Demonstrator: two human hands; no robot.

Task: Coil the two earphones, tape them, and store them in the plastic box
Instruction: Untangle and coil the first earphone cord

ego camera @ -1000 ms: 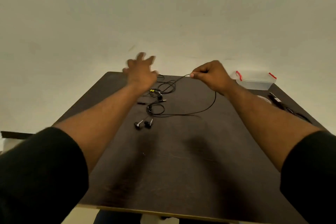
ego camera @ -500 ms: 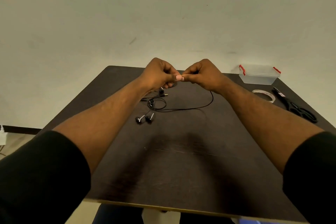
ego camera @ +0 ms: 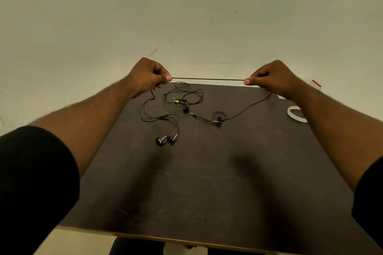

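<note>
- At the left of centre, the left hand (ego camera: pixel 148 76) is seen raised above the far edge of the table (ego camera: pixel 207 192), its thumb and fingers pinched on the cable (ego camera: pixel 207 79) of one earphone.
- Half a second earlier the two hands were pressed together at the middle; they have since been drawn apart, so that a straight, taut stretch of cable is now held between them.
- From the left hand the cable is let down in a slack loop to a pair of earbuds (ego camera: pixel 166 139) lying on the table at centre left.
- Just right of that loop, at the centre, the second earphone (ego camera: pixel 184 99) is left in a loose tangle with a yellow mark on it; it is touched by neither hand.
- At the right of centre, the right hand (ego camera: pixel 271 77) is closed in a pinch on the other end of the taut stretch; from it the cable is trailed down to the plug end (ego camera: pixel 217 120).
- At the right edge, a tape roll (ego camera: pixel 295 115) is partly hidden behind the right forearm, and a red clip (ego camera: pixel 316 83) is visible, judged to belong to the plastic box, which is otherwise out of sight.
- The straightening is judged a preparation for coiling; no coil has yet been formed, so taping and storing remain undone.
</note>
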